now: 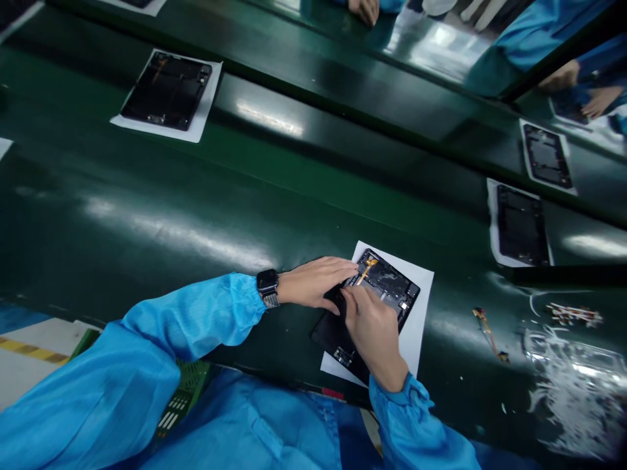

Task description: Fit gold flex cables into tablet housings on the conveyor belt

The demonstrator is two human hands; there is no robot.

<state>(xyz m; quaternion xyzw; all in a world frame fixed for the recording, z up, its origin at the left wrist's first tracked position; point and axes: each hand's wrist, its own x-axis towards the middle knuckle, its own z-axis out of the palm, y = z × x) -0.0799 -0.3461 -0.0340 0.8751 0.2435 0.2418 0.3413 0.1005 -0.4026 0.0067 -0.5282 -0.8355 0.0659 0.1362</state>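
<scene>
An opened tablet [386,277], dark inside with an orange flex cable [366,269] near one corner, lies at a slant on a white sheet [422,294]. My left hand [318,282] rests at its left edge, fingers stretched out and thumb apart. Over the middle of the tablet, my right hand [372,329] is closed in a pinch, its fingertips close to the left thumb. Whatever the right fingers hold is hidden.
To the right lie a loose flex cable [490,334], a bundle of small cables [573,315] and a heap of clear plastic strips [578,398]. Other opened tablets sit on white sheets at upper left [169,91] and right [522,225]. Co-workers' hands [602,101] appear across the line.
</scene>
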